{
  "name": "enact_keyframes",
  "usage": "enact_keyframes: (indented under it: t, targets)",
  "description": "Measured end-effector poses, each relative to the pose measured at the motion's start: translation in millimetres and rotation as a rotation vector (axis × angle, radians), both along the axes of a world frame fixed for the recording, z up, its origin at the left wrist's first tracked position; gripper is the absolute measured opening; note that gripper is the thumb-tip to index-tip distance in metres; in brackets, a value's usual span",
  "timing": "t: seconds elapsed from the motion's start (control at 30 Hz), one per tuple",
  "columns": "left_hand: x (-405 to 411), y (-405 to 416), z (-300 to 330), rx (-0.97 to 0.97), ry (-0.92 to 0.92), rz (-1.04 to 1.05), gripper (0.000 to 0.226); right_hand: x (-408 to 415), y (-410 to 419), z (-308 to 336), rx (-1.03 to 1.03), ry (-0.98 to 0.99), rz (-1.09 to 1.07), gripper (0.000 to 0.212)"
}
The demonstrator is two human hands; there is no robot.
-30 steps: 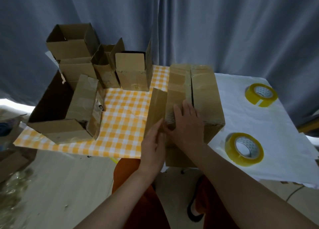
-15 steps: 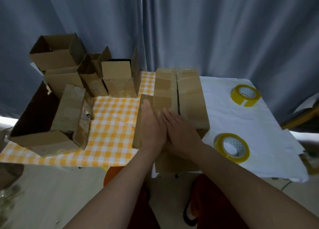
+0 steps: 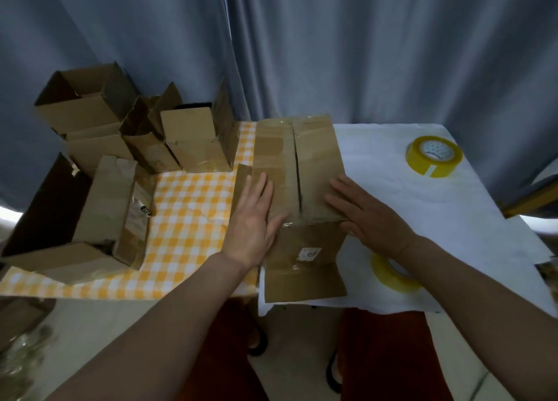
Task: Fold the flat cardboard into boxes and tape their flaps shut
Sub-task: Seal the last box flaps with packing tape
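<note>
Both palms flat on the cardboard box (image 3: pixel 314 165) at the table's middle.

The left hand (image 3: pixel 252 219) and right hand (image 3: pixel 367 216) press its two top flaps, fingers straight and nearly together; one tape roll (image 3: pixel 434 156) sits well right of the box, another (image 3: pixel 392 272) just beside its near right corner.

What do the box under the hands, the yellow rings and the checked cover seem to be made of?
The box looks like brown corrugated cardboard, matte, with glossy strips that seem to be clear tape along its flaps. The far yellow ring and the near one look like rolls of translucent plastic packing tape on a core. The checked cover may be plastic sheet or cloth; its faint sheen leaves that open.
</note>
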State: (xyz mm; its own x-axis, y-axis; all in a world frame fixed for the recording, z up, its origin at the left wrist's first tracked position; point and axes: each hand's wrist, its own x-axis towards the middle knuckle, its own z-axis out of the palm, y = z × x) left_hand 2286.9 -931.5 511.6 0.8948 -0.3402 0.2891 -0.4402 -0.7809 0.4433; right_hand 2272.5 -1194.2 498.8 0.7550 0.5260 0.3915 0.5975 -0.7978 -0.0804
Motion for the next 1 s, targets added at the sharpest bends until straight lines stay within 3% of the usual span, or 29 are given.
enact_keyframes:
  t: [0.17, 0.33, 0.4, 0.47, 0.57, 0.73, 0.9, 1.0]
  targets:
    - [-0.3, 3.0, 0.1, 0.026, 0.028, -0.046, 0.101, -14.5, 7.1, -9.2, 0.332, 0.083, -0.056, 0.051]
    - [-0.4, -2.0, 0.7, 0.058, 0.019, -0.029, 0.103, -3.0, 78.3, -4.0, 1.334, 0.232, -0.469, 0.050]
    - [-1.2, -1.9, -0.9, 0.065, 0.010, -0.036, 0.101, -0.3, 94.7, -12.0, 1.555, 0.151, -0.623, 0.059]
    - [-1.7, -1.6, -3.6, 0.059, 0.003, -0.040, 0.101, -0.7, 96.7, -25.8, 1.461, 0.056, -0.661, 0.065]
    - [1.2, -0.9, -5.4, 0.051, 0.012, -0.048, 0.104, -1.7, 78.5, -43.1, 1.140, 0.022, -0.485, 0.066]
    - [1.7, 2.0, -6.9, 0.062, -0.003, -0.083, 0.108, -11.9, 33.4, -48.5, 0.810, 0.128, -0.245, 0.066]
    - [1.7, 2.3, -8.1, 0.020, -0.032, -0.078, 0.107, 2.8, 54.0, -7.6, 0.309, -0.241, -0.152, 0.065]
    - [2.6, 3.0, -10.5, -0.024, -0.027, -0.081, 0.105, 8.7, 61.8, 4.3, 0.174, -0.281, -0.147, 0.054]
